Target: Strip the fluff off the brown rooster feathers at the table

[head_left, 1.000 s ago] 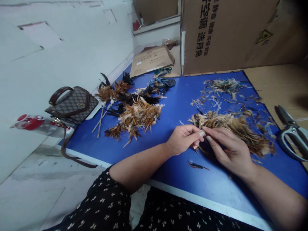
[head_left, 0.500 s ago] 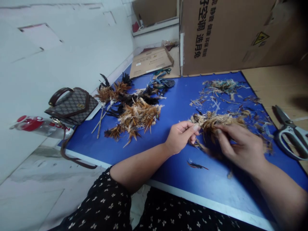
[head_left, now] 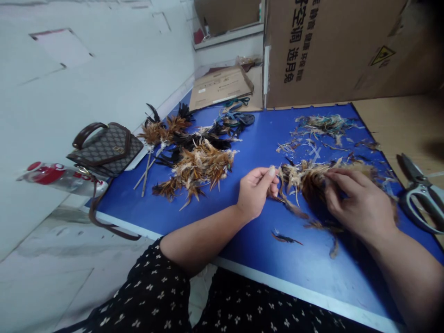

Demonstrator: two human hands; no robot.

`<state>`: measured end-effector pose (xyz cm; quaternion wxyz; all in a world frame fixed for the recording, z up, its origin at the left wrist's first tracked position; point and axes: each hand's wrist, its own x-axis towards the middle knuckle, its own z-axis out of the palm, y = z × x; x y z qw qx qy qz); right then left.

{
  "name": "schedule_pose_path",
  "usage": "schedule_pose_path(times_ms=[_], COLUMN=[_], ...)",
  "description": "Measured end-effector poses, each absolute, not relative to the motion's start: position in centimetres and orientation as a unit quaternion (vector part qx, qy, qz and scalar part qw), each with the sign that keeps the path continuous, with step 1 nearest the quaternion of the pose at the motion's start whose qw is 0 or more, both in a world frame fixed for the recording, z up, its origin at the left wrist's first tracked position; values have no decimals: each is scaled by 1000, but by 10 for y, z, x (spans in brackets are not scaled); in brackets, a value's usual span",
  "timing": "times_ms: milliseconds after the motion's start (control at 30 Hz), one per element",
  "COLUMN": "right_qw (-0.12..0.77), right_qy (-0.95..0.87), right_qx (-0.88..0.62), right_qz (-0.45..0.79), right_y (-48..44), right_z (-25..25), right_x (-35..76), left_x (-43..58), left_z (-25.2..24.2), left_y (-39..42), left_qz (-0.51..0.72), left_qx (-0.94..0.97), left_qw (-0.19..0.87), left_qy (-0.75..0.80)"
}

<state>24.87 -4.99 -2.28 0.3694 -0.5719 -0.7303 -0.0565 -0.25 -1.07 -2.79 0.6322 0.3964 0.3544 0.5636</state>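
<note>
My left hand [head_left: 255, 190] pinches the quill ends of a brown feather strip [head_left: 305, 178] at its left end, just above the blue mat [head_left: 253, 143]. My right hand [head_left: 359, 203] lies curled over the strip's right part, fingers pressed into the feathers. A loose dark feather [head_left: 286, 238] lies on the mat in front of both hands. Other loose feathers [head_left: 326, 229] lie by my right wrist.
A pile of brown and black feather bundles [head_left: 196, 164] with thin sticks sits at the mat's left. Feather scraps [head_left: 322, 124] lie further back. Scissors [head_left: 421, 192] rest at the right on the wooden table. A handbag [head_left: 106, 149], a bottle [head_left: 62, 179] and a big cardboard box [head_left: 333, 46] stand around.
My hands have drawn apart: the left slid slightly left holding the strip's end, the right moved right and back over the feathers, which now spread out between them.
</note>
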Motion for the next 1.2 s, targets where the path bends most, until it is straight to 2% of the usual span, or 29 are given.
schedule_pose_path(times_ms=[67,200,333,400,500,633,833,1000,1133,1200], right_qw=[387,352,181,123,109,165,219,256,272,272], right_qy=[-778,-833,-871,-874,-877,-870,-867,-805,-800,-841], right_qx=[-494,-350,-265,-237,-249,-323,-373,-492,-497,-416], right_qz=[19,245,371,405,396,335,249,212,197,213], right_y=[-57,-94,-133,-139,-126,-84,-8,39,1,-51], right_z=[-14,9,14,3,-21,-43,-53,-44,-12,-1], right_x=[239,204,170,159,153,161,187,225,243,242], left_x=[-3,-8,-12,-13,-11,-12,-15,-14,-13,-13], left_z=[-24,-16,-11,-11,-11,-10,-13,-14,-13,-13], left_y=[-9,-3,2,3,3,2,2,2,1,0], left_qz=[594,648,669,671,671,676,669,667,667,663], left_qx=[385,358,344,343,345,346,359,361,364,366], left_qw=[617,588,572,567,566,561,558,561,562,560], left_qy=[343,326,327,333,333,331,336,331,327,335])
